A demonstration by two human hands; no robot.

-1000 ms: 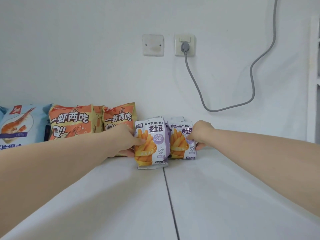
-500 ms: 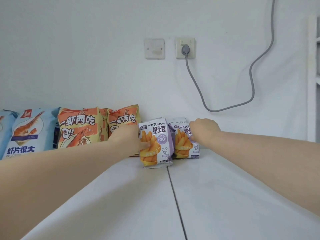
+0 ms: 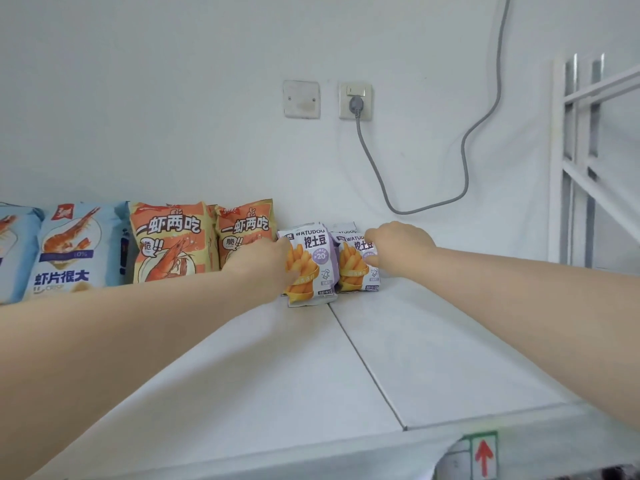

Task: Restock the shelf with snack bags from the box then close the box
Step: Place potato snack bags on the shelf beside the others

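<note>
Head view: restocking looks well along. Blue bags (image 3: 72, 247) and orange bags (image 3: 169, 240) line the shelf (image 3: 450, 341) against the wall. The left hand (image 3: 266, 261) grips the left purple bag (image 3: 311, 268) by its side; the right hand (image 3: 398, 249) pinches the right purple bag (image 3: 353, 275) near its top. Only a corner of the box (image 3: 483, 455) shows below, and closing it presumably remains.

The left hand (image 3: 266, 265) is covering the left fries bag's (image 3: 313, 268) edge and an orange bag's (image 3: 244, 233) lower corner; the right hand (image 3: 398, 249) is hiding the right fries bag's (image 3: 353, 268) right side. The view's left edge is cutting off a blue bag (image 3: 14, 258), the bottom edge a box (image 3: 483, 455); the bags' small print is blurring
</note>
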